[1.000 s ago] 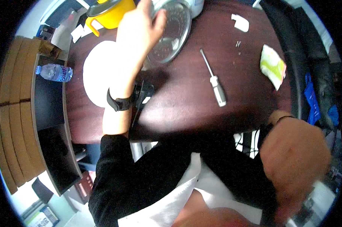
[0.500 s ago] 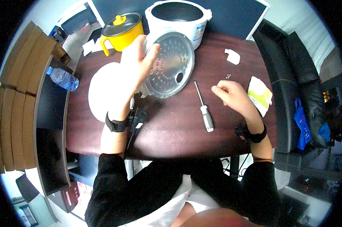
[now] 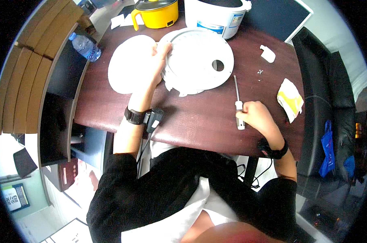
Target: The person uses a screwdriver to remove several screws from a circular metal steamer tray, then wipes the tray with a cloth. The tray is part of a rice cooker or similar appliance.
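My left hand (image 3: 158,60) grips the near-left edge of a pale round cooker lid part (image 3: 195,56), which has a round hole near its right side. Its surface looks washed out by the light. Beside it, on the left, lies a smooth white lid cover (image 3: 128,67), partly behind my left hand and wrist. My right hand (image 3: 256,115) is closed around the grey handle of a screwdriver (image 3: 239,106), whose shaft points away from me toward the lid part. Some of the handle is hidden by my fingers.
A white cooker body (image 3: 214,18) and a yellow pot (image 3: 159,16) stand at the back of the brown table (image 3: 191,121). To the right lie a small white plastic piece (image 3: 267,54), several screws (image 3: 260,72) and a yellow-white packet (image 3: 289,99). A water bottle (image 3: 85,47) is at left.
The lid part has gone from tilted up, metal side showing, to flatter. My right hand has moved from beside the screwdriver onto its handle. The whole view has shifted.
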Motion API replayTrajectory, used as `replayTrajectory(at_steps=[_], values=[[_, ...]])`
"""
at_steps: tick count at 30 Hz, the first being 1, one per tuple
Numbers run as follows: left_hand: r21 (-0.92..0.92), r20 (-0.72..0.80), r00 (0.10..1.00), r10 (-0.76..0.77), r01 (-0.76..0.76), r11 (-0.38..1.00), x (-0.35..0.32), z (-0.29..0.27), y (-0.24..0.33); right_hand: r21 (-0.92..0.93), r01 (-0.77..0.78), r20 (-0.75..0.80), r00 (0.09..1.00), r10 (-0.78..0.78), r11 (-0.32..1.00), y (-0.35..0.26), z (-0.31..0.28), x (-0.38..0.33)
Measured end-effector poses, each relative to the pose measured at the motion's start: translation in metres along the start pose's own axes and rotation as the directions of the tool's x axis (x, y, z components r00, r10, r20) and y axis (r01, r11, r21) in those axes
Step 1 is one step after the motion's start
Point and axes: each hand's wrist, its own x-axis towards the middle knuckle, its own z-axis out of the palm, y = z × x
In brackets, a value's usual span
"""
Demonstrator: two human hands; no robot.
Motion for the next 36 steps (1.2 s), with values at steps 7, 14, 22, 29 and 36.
replayTrajectory(at_steps=[7,14,22,29,36], values=[[0.201,0.028,1.000,0.001,-0.007,0.979,-0.015,0.005,-0.028,-0.176,-0.096,0.072,0.991,0.110,0.980,0.019,-0.028,-0.031],[0.735,0.184,0.983,0.010,-0.145,0.662,-0.023,0.016,-0.017,-0.250,-0.120,-0.031,0.993,0.116,0.961,0.061,-0.036,-0.054],[0.788,0.323,0.942,-0.095,-0.212,0.578,-0.022,0.029,-0.010,-0.422,-0.185,-0.095,0.983,0.160,0.887,0.065,-0.046,-0.054],[0.820,0.363,0.919,-0.151,-0.238,0.521,-0.011,0.026,-0.004,-0.219,-0.004,-0.157,0.987,-0.032,0.976,0.000,-0.057,0.003],[0.716,0.401,0.909,-0.117,-0.231,0.658,-0.011,0.017,-0.006,-0.022,-0.103,-0.255,0.962,0.094,0.994,-0.020,-0.030,0.101]])
